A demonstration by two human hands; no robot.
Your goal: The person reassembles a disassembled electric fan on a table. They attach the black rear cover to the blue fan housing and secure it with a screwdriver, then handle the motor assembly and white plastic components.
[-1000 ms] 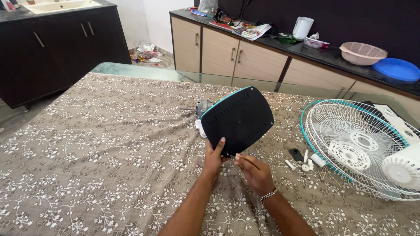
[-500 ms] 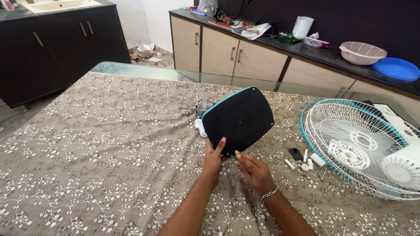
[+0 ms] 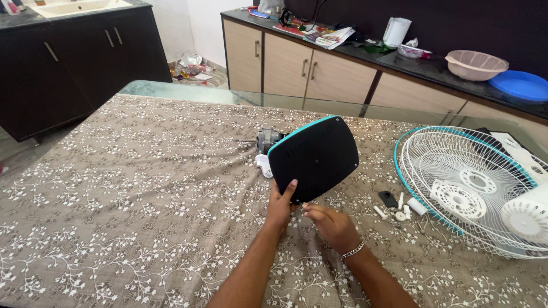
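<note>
One black fan base plate (image 3: 314, 159) with a teal rim is standing tilted on its lower edge near the middle of the worktop (image 3: 114, 188), its flat underside facing the camera. One left hand (image 3: 281, 206) is gripping that lower edge, thumb lying up across the black face and fingers hidden behind it, the forearm rising straight from the bottom of the view. One right hand (image 3: 331, 223), wearing one metal bracelet (image 3: 352, 251) at the wrist, is resting just below the plate's lower corner with its fingers curled and the fingertips pinched together close to the edge; whether they are holding anything small is too fine to tell. One grey motor (image 3: 267, 138) with a thin shaft is lying behind the plate, partly hidden by it, and one white plastic part (image 3: 263, 166) is lying just beside the plate's left edge. Two white wire fan guards (image 3: 456, 182) with a teal ring are lying stacked at the right of the worktop, with one white ribbed cap (image 3: 528, 218) sitting on them at the far right. Between guards and plate, one small black piece (image 3: 389, 199) and about four small white fasteners (image 3: 399, 212) are lying loose on one brown floral cloth (image 3: 142, 228) that is covering the worktop. On the rear counter, one pink basin (image 3: 475, 64) and one blue plate (image 3: 522, 84) are sitting side by side.
</note>
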